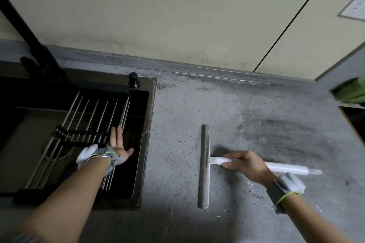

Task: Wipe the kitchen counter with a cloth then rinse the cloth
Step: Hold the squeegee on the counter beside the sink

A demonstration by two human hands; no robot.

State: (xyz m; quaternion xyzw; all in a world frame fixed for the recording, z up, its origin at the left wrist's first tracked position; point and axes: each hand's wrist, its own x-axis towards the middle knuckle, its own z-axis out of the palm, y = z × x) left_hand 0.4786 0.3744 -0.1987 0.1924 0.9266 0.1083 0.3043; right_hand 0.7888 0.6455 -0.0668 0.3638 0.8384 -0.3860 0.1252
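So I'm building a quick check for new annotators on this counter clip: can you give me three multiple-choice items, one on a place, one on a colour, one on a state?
1. Where does the squeegee lie?
A. In the sink
B. On the grey counter, right of the sink
C. Against the wall

2. What colour is the squeegee's handle?
A. White
B. Red
C. Black

3. What is the left hand doing?
A. Gripping the faucet
B. Holding a cloth
C. Reaching with straight fingers over the sink rack

Key:
1 B: the blade rests flat on the counter, beside the sink.
2 A: the handle under the right hand is white.
3 C: the fingers are extended over the rack, curled round nothing.
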